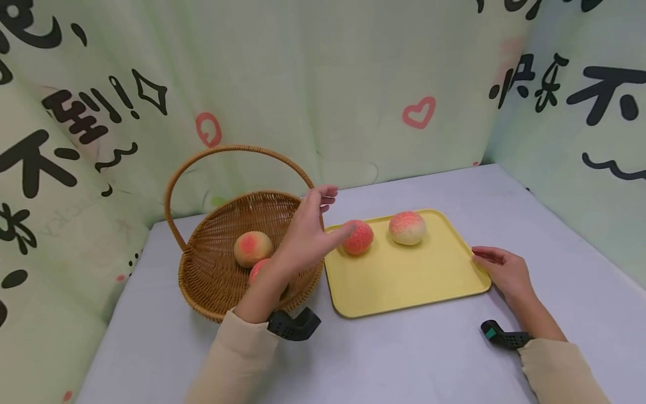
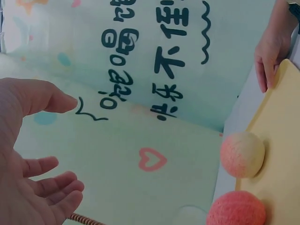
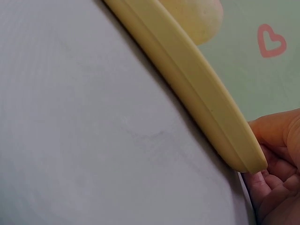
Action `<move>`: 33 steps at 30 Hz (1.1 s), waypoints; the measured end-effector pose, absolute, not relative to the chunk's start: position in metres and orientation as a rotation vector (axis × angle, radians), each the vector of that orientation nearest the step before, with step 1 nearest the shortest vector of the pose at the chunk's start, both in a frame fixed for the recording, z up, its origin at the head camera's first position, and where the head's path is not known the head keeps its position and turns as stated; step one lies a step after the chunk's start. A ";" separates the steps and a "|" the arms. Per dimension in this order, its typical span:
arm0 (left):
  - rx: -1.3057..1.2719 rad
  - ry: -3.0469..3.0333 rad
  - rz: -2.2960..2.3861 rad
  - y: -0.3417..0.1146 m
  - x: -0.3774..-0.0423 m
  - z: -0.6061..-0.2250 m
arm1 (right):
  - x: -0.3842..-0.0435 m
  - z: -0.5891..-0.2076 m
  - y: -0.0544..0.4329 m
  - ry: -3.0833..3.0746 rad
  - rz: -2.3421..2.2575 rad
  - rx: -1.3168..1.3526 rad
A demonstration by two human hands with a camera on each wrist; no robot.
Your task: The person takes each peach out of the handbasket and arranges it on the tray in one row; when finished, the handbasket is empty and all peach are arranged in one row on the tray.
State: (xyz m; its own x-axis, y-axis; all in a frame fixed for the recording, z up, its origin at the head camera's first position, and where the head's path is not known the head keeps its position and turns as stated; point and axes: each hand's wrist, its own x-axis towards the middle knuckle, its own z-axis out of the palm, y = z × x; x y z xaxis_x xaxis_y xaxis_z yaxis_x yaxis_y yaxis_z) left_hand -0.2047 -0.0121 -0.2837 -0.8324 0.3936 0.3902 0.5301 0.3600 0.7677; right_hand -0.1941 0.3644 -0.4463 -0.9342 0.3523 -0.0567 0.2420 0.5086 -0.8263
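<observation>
My left hand (image 1: 308, 233) hovers over the right rim of a wicker basket (image 1: 202, 280), thumb and fingers spread apart. Nothing is in it in the left wrist view, where the fingers are loosely bent. At the right corner of a yellow tray (image 1: 404, 280), my right hand (image 1: 507, 275) pinches the edge, with the thumb above and fingers below in the right wrist view. On the tray lie a red peach (image 1: 358, 238), partly behind my left thumb, and a pale pink-topped peach (image 1: 407, 228). Inside the basket are a yellowish peach (image 1: 253, 249) and a pink peach (image 1: 257, 269), partly hidden by my left forearm.
The basket's tall arched handle (image 1: 239, 148) rises behind my left hand. Both basket and tray stand side by side on a white table (image 1: 393, 353). A pale green curtain (image 1: 353, 84) with black writing and pink hearts hangs around the back and sides.
</observation>
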 end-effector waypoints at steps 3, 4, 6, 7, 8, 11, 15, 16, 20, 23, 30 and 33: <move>-0.821 -2.498 -1.455 -0.023 -0.207 -0.281 | -0.194 -0.447 0.365 -2.631 1.405 -0.536; -0.818 -2.505 -1.455 -0.026 -0.208 -0.280 | -0.194 -0.447 0.366 -2.632 1.404 -0.540; -0.816 -2.519 -1.455 -0.032 -0.210 -0.280 | -0.194 -0.447 0.367 -2.633 1.400 -0.540; -0.816 -2.523 -1.458 -0.035 -0.212 -0.280 | -0.194 -0.447 0.368 -2.632 1.397 -0.540; -0.820 -2.522 -1.467 -0.038 -0.213 -0.281 | -0.194 -0.447 0.368 -2.631 1.394 -0.538; -0.810 -2.526 -1.541 -0.049 -0.219 -0.282 | -0.194 -0.448 0.370 -2.627 1.393 -0.526; -0.777 -2.523 -1.705 -0.063 -0.228 -0.283 | -0.193 -0.449 0.371 -2.626 1.401 -0.527; -0.768 -2.524 -1.739 -0.067 -0.230 -0.283 | -0.193 -0.449 0.372 -2.625 1.401 -0.529; -0.704 -2.569 -1.797 -0.082 -0.241 -0.282 | -0.194 -0.450 0.372 -2.621 1.401 -0.538; -0.640 -2.628 -1.829 -0.096 -0.252 -0.284 | -0.196 -0.451 0.371 -2.620 1.401 -0.534; -0.470 -2.802 -1.894 -0.132 -0.271 -0.301 | -0.196 -0.451 0.367 -2.626 1.405 -0.530; -0.466 -2.854 -1.877 -0.141 -0.275 -0.305 | -0.196 -0.449 0.367 -2.626 1.405 -0.512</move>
